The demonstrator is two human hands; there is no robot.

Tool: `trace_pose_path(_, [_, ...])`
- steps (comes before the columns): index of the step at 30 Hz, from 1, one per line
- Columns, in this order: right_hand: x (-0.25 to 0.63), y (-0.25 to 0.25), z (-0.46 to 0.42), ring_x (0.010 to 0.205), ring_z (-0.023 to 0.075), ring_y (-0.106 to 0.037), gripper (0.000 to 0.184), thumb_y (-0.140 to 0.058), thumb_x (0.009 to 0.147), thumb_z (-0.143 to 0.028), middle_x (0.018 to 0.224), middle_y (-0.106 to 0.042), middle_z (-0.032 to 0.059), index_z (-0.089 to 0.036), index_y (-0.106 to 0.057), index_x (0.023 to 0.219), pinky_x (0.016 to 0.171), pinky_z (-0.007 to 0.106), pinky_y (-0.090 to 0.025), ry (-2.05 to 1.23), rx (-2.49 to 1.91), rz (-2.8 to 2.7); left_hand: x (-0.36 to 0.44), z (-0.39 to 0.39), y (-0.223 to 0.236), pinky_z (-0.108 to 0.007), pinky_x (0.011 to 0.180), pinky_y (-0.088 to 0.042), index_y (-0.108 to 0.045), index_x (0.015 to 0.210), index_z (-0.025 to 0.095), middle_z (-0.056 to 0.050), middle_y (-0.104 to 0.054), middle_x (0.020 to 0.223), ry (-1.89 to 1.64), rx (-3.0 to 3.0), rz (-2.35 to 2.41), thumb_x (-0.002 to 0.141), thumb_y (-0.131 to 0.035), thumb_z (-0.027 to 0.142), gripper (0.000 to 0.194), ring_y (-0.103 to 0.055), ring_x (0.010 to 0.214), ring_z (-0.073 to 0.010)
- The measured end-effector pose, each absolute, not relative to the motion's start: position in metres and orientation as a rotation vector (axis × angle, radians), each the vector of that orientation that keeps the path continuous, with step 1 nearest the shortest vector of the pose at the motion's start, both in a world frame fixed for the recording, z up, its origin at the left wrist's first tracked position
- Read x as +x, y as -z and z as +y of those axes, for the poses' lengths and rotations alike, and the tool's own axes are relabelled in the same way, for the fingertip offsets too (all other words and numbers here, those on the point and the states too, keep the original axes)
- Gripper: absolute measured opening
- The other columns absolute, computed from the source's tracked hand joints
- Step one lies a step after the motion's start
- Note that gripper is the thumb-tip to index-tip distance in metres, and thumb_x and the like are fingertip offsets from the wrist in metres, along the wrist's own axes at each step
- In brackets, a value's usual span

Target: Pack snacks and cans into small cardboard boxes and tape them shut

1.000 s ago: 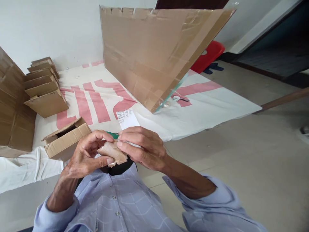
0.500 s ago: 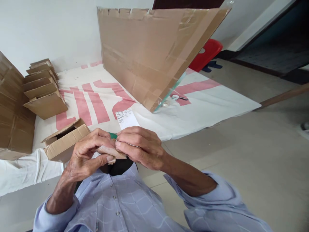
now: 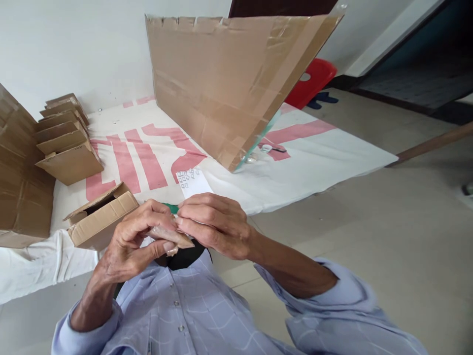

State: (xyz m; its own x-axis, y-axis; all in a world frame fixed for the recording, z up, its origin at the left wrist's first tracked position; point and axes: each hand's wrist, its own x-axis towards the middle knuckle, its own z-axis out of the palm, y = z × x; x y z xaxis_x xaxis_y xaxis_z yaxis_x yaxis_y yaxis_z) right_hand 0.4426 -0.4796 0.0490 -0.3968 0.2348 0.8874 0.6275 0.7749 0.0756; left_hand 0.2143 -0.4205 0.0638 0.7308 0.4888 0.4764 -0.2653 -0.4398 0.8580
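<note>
In front of my chest, a small tan packet in crinkled clear plastic (image 3: 180, 239) is held between both hands. My left hand (image 3: 133, 241) is closed around its left part, thumb below and fingers above. At its upper edge, the bent fingers of my right hand (image 3: 218, 224) are pressed together on the plastic; exactly what they pinch is hidden. A bit of green (image 3: 170, 208) shows just behind the fingertips; I cannot tell what it is. Left of my hands stands a small cardboard box (image 3: 101, 224) with its top partly open.
A row of several small cardboard boxes (image 3: 74, 148) stands at the left beside a large carton (image 3: 24, 182). A large cardboard panel (image 3: 229, 84) stands upright on the cloth-covered table (image 3: 310, 162). A marked paper sheet (image 3: 199, 185) lies near the front edge. A red chair (image 3: 312, 81) is behind.
The packet has tilted slightly, its right end dipping lower. Both hands keep almost the same place, and the view has shifted a little.
</note>
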Motion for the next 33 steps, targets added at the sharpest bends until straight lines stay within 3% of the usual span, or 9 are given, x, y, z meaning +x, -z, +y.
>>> trace_pose_path(6, [0.443, -0.047, -0.479, 0.096, 0.0204, -0.075, 0.014, -0.057, 0.105, -0.014, 0.097, -0.077, 0.0089, -0.018, -0.07, 0.106, 0.082, 0.035, -0.07, 0.526, -0.643, -1.978, 0.214, -0.426, -0.064, -0.022, 0.066, -0.064, -0.077, 0.117, 0.024, -0.008, -0.066, 0.114, -0.766, 1.668, 0.23, 0.095, -0.08, 0.014, 0.025, -0.072, 0.082, -0.014])
trace_pose_path(11, [0.442, -0.048, -0.478, 0.094, 0.0189, -0.074, 0.018, -0.054, 0.105, -0.013, 0.096, -0.076, 0.0066, -0.021, -0.07, 0.103, 0.082, 0.033, -0.07, 0.536, -0.615, -1.989, 0.211, -0.425, -0.07, -0.029, 0.084, -0.063, -0.079, 0.107, 0.022, -0.008, -0.07, 0.108, -0.78, 1.743, 0.307, 0.091, -0.086, 0.022, 0.018, -0.071, 0.099, -0.0199])
trace_pose_path(16, [0.441, -0.048, -0.477, 0.094, 0.0194, -0.074, 0.02, -0.052, 0.106, -0.013, 0.096, -0.076, 0.0076, -0.019, -0.07, 0.104, 0.082, 0.033, -0.07, 0.535, -0.604, -1.992, 0.212, -0.426, -0.073, -0.032, 0.086, -0.059, -0.081, 0.107, 0.022, -0.01, -0.072, 0.107, -0.793, 1.717, 0.29, 0.091, -0.087, 0.041, 0.026, -0.069, 0.099, -0.022])
trace_pose_path(22, [0.44, -0.049, -0.476, 0.091, 0.0187, -0.073, 0.016, -0.054, 0.107, -0.016, 0.095, -0.076, 0.0073, -0.019, -0.07, 0.104, 0.08, 0.032, -0.069, 0.587, -0.597, -1.988, 0.216, -0.43, -0.074, -0.03, 0.078, -0.058, -0.082, 0.096, 0.023, -0.007, -0.072, 0.097, -0.847, 1.673, 0.368, 0.097, -0.081, 0.028, 0.005, -0.068, 0.088, -0.0178])
trace_pose_path(33, [0.44, -0.054, -0.472, 0.09, 0.0173, -0.073, 0.017, -0.057, 0.106, -0.016, 0.094, -0.076, 0.0053, -0.021, -0.071, 0.098, 0.082, 0.031, -0.068, 0.583, -0.592, -2.017, 0.217, -0.43, -0.073, -0.026, 0.068, -0.057, -0.078, 0.092, 0.019, -0.007, -0.067, 0.096, -0.868, 1.665, 0.297, 0.098, -0.078, 0.024, 0.008, -0.066, 0.079, -0.0146])
